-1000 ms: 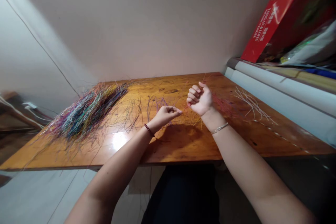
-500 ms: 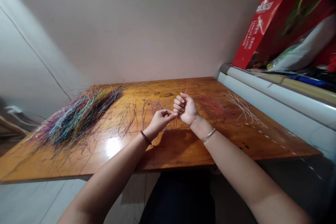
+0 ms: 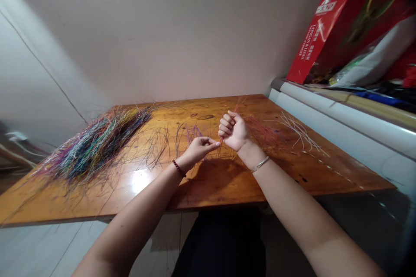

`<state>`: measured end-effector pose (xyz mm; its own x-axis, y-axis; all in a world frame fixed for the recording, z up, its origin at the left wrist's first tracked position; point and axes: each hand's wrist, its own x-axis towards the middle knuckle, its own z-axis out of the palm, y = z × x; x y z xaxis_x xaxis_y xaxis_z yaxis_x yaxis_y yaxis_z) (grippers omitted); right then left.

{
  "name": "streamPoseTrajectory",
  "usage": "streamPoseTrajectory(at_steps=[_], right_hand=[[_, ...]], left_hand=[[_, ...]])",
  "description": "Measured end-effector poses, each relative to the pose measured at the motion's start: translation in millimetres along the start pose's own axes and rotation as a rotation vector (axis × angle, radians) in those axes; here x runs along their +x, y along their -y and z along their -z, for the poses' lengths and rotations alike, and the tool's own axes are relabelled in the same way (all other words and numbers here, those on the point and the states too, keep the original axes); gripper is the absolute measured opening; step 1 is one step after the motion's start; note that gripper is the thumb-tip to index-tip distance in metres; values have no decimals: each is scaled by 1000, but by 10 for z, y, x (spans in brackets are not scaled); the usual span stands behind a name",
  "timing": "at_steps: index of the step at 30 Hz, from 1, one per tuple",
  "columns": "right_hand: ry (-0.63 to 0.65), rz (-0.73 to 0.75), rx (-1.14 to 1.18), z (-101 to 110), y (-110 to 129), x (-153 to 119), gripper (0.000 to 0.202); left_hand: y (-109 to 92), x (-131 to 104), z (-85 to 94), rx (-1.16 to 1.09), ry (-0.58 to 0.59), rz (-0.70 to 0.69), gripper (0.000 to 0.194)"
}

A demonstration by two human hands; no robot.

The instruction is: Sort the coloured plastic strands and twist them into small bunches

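Observation:
My right hand (image 3: 234, 130) is closed in a fist around a thin bundle of red wires (image 3: 239, 103), whose tips fan out above it. Below the fist, the thumb and forefinger of my left hand (image 3: 199, 149) pinch at the lower end of the same bundle. Loose red wires (image 3: 264, 132) lie on the wooden table (image 3: 221, 190) just right of my right hand. Purple wires (image 3: 195, 130) are behind my left hand, and dark wires (image 3: 157, 143) spread out to its left.
A large heap of many-coloured wires (image 3: 100, 147) covers the table's left side. White wires (image 3: 303, 132) lie at the right. Beyond the right edge, a red printed box or bag (image 3: 310, 39) stands on a white ledge (image 3: 341, 125). A wall (image 3: 195, 43) rises behind.
My right hand has moved slightly up and right, away from my left fingertips. A short red stretch of the bundle now shows between the hands.

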<state>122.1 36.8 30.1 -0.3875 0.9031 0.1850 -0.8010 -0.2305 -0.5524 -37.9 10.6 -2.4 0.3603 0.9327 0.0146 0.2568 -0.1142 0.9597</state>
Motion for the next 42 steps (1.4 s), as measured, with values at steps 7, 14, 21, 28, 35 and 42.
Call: streamPoseTrajectory(at_steps=[7, 14, 21, 28, 35, 42], right_hand=[[31, -97, 0, -38, -112, 0, 44], [90, -344, -61, -66, -82, -38, 45], [262, -559, -224, -130, -196, -111, 47], [356, -706, -260, -111, -300, -130, 47], [402, -817, -253, -135, -366, -157, 48], [427, -826, -239, -115, -364, -152, 47]], left_hand=[[-38, -17, 1, -21, -5, 2, 44], [-196, -67, 130, -395, -86, -14, 38], [-164, -15, 190, -593, -215, -58, 37], [-117, -9, 185, -683, -75, -33, 42], [-96, -12, 195, -690, -64, -42, 45], [-93, -18, 237, -683, 3, -74, 31]])
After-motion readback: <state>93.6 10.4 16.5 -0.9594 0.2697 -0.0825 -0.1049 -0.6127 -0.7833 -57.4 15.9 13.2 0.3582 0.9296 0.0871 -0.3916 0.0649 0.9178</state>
